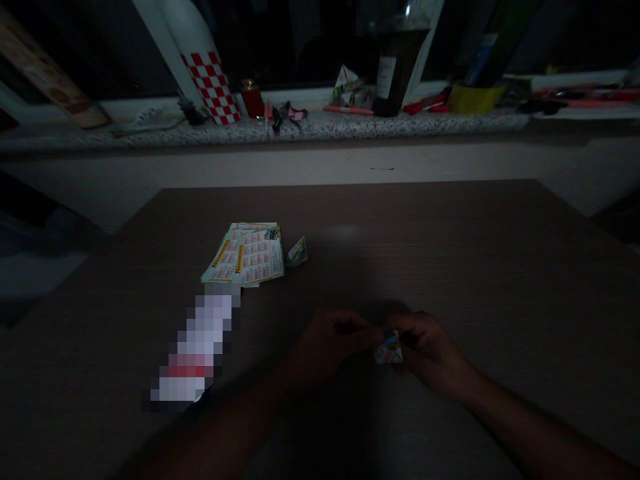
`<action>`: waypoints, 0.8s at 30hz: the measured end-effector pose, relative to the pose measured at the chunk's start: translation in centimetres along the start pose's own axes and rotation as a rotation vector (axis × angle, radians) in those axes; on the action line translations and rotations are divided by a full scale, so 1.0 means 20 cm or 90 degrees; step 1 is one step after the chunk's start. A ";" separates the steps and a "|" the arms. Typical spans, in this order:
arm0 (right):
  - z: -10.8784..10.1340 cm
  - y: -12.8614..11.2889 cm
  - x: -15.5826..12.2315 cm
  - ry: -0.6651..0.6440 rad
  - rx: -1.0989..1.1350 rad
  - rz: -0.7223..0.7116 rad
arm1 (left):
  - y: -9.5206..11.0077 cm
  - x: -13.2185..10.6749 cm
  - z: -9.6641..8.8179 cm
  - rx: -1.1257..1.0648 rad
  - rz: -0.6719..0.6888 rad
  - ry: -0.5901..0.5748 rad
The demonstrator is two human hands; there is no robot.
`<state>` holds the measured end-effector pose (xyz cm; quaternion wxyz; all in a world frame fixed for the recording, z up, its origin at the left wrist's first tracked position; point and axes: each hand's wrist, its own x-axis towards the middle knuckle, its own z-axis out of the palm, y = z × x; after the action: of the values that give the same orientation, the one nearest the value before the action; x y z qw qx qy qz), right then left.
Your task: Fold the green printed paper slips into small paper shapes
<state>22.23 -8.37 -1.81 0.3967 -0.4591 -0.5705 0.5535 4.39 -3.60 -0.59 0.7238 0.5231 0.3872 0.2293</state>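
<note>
Between my two hands, just above the table, is a small piece of folded printed paper. My left hand pinches its left side with thumb and fingers. On the other side, my right hand has its fingertips closed on the paper's right edge. Dim light hides the finer folds. Farther off to the left lies a fanned stack of printed sheets with rows of red text. Beside the stack's right edge sits another small folded paper piece.
A blurred-out phone-like object lies on the brown table left of my forearm. Along the granite windowsill stand a red-and-white checkered bottle, a dark labelled container, a yellow pot and small clutter.
</note>
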 end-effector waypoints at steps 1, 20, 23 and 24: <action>0.00 0.00 0.00 -0.001 -0.001 0.005 | 0.00 0.00 0.00 0.006 -0.001 -0.002; -0.01 -0.01 0.00 0.012 -0.051 -0.109 | -0.01 0.01 0.01 -0.130 0.074 0.109; -0.02 -0.01 -0.01 0.018 -0.076 -0.120 | -0.01 0.00 0.02 -0.136 0.080 0.085; -0.03 -0.02 -0.01 0.020 -0.074 -0.121 | -0.01 0.00 0.02 -0.137 0.082 0.076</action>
<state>22.73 -8.38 -1.43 0.4288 -0.4337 -0.6364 0.4723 4.65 -3.95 -0.76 0.7350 0.4521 0.3683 0.3462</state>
